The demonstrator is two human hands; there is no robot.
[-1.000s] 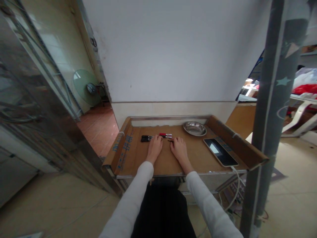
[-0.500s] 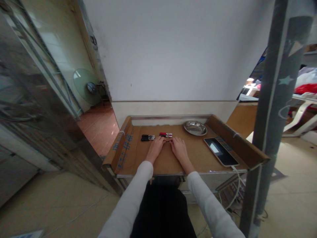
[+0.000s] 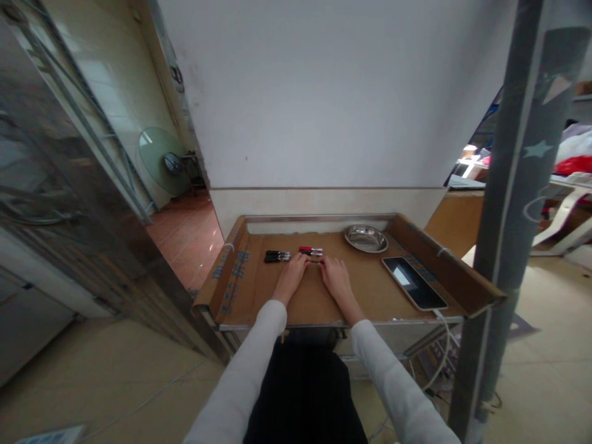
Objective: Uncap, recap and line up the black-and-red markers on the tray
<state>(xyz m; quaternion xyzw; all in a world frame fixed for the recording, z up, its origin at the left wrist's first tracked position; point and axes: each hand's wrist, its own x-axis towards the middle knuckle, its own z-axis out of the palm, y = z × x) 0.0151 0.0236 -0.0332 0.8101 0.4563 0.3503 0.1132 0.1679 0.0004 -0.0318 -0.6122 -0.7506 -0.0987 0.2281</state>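
Note:
My left hand (image 3: 295, 271) and my right hand (image 3: 333, 274) are close together over the cardboard, fingers bent inward. Between their fingertips runs a thin black marker (image 3: 315, 261), mostly hidden by the fingers. Both hands are closed on its ends. Left of my left hand lies a small group of black markers (image 3: 276, 256) side by side. Just beyond my fingertips rest a red marker (image 3: 309, 249) and a black marker (image 3: 311, 253), both with silvery ends.
The cardboard-lined tray table (image 3: 370, 296) has raised sides and stands against a white wall (image 3: 324, 98). A round metal dish (image 3: 365, 238) is at the back right. In front of it lies a phone (image 3: 413, 282) with a white cable. A metal post (image 3: 509, 185) rises on the right.
The view has shifted very slightly. Both hands stay in the same place, with the thin black marker still between them.

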